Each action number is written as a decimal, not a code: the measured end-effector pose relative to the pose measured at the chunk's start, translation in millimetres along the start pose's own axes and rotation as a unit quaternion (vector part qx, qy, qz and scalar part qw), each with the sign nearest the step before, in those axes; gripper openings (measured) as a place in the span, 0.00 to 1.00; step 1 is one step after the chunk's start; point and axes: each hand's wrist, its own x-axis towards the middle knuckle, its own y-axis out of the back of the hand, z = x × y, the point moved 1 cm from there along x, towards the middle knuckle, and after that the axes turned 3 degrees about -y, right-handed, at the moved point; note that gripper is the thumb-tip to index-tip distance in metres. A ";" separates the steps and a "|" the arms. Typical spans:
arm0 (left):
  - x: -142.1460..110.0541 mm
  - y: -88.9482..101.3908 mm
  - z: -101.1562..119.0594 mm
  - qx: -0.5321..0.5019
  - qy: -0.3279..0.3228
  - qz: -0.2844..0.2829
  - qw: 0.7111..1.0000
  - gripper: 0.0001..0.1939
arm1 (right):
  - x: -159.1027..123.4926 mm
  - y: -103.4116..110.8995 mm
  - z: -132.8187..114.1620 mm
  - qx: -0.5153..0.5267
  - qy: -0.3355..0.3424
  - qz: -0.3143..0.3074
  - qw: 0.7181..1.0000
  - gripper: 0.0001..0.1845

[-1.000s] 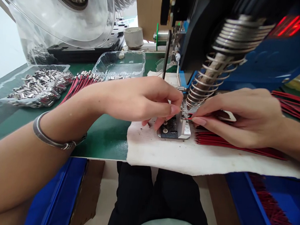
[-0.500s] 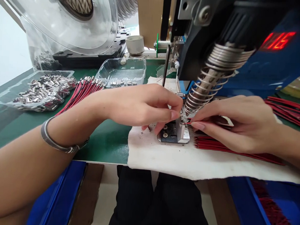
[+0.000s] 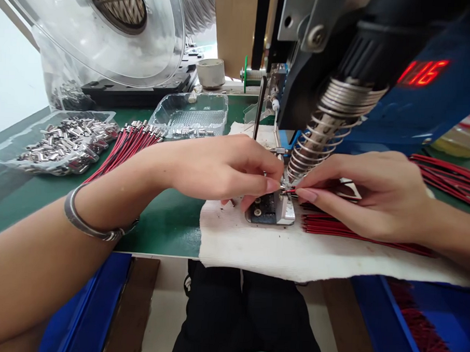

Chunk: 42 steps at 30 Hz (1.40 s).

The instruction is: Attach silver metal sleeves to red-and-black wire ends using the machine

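Observation:
My left hand [image 3: 223, 167] is pinched over the small metal fixture [image 3: 272, 209] on the white cloth [image 3: 278, 248], its fingertips closed on a tiny metal terminal that I can barely make out. My right hand [image 3: 366, 194] faces it, thumb and forefinger pinched on the end of a thin red wire [image 3: 291, 191] fed toward the same spot. Both fingertips almost touch under the coiled spring holder [image 3: 318, 143] of the machine. A bundle of red wires [image 3: 353, 230] lies beneath my right hand.
A clear tray of loose metal terminals [image 3: 65, 142] and a bundle of red wires with terminals [image 3: 127, 140] lie at left. A clear plastic tray [image 3: 191, 114] stands behind. The blue machine [image 3: 417, 96] shows red digits. Blue bins [image 3: 415, 319] sit below the table edge.
The view has shifted slightly. My two hands have drawn a little closer together at the fixture; the wire end and terminal now meet between the fingertips.

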 end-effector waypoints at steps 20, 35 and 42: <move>-1.0 -1.1 0.2 0.027 -0.023 0.012 0.999 0.14 | -1.4 -0.9 0.3 -0.004 0.002 0.006 1.000 0.03; -1.5 -2.0 -1.1 0.027 -0.013 0.017 0.999 0.13 | -1.0 -2.0 -1.0 -0.009 0.005 0.007 1.000 0.04; -1.5 -3.2 -2.8 0.018 -0.008 0.015 1.000 0.11 | -2.1 -2.4 0.5 -0.005 0.008 -0.002 1.000 0.06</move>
